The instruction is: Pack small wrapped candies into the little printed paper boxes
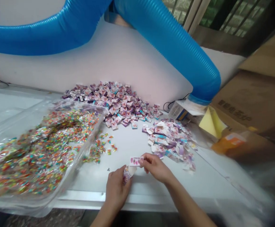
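Note:
My right hand pinches a small white card with a pink and purple print just above the white table. My left hand is closed around a small purple and white packet right below that card. To the left lies a large clear plastic bag full of tiny multicoloured pieces, with some spilled loose at its mouth. A loose heap of flat printed cards sits just beyond my right hand. A bigger pile of folded purple packets lies against the back wall.
A thick blue ribbed hose arches overhead and comes down at the right rear. Brown cardboard boxes stand at the right, with a yellow sheet and an orange packet beside them. A black cable runs along the wall.

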### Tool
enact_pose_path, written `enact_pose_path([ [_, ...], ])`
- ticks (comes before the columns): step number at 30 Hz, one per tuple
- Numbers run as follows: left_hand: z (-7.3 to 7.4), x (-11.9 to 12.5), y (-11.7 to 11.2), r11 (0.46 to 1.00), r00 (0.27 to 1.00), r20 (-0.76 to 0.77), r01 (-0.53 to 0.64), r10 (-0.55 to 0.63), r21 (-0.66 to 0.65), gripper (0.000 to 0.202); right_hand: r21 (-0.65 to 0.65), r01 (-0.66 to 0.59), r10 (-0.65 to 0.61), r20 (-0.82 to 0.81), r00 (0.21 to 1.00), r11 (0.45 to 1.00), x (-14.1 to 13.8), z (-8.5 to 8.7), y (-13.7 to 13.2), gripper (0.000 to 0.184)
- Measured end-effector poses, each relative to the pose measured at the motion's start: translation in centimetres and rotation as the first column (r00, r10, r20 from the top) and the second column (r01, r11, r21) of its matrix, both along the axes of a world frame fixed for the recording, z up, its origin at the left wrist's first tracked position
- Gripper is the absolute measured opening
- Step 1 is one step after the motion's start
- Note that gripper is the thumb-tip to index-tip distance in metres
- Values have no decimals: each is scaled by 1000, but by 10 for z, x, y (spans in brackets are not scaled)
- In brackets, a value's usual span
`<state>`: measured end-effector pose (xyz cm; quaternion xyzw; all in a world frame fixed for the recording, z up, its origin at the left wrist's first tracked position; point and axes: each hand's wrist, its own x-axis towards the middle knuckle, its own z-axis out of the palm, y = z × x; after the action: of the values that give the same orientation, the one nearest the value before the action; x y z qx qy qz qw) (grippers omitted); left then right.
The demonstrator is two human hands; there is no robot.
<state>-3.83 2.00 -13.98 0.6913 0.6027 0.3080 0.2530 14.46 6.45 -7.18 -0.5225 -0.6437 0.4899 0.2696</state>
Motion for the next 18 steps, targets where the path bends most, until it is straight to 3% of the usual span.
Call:
enact_pose_path([
  [2, 0, -3, 1, 999, 999, 26, -20, 21, -37, 39, -1, 2, -2, 56, 998, 1000, -3, -6, 1, 20],
  [6, -6, -8, 1, 995, 999, 23, -44, 46, -89, 37, 131, -63, 12, 357, 934, 989, -8, -8, 1, 20],
  [12, -29, -12, -3, 971, 996, -75, 73, -57, 227, 38, 178, -282, 104, 648, 755, 943, -33, 5, 6, 10],
  [15, -39, -15, -5, 933, 990, -135, 76, -30, 351, 46, 153, -257, 85, 684, 725, 954, -52, 2, 12, 23],
  [18, -45, -22, -4, 880, 980, -196, 56, 43, 471, 45, 63, -278, 171, 653, 738, 958, -62, -5, 23, 18],
])
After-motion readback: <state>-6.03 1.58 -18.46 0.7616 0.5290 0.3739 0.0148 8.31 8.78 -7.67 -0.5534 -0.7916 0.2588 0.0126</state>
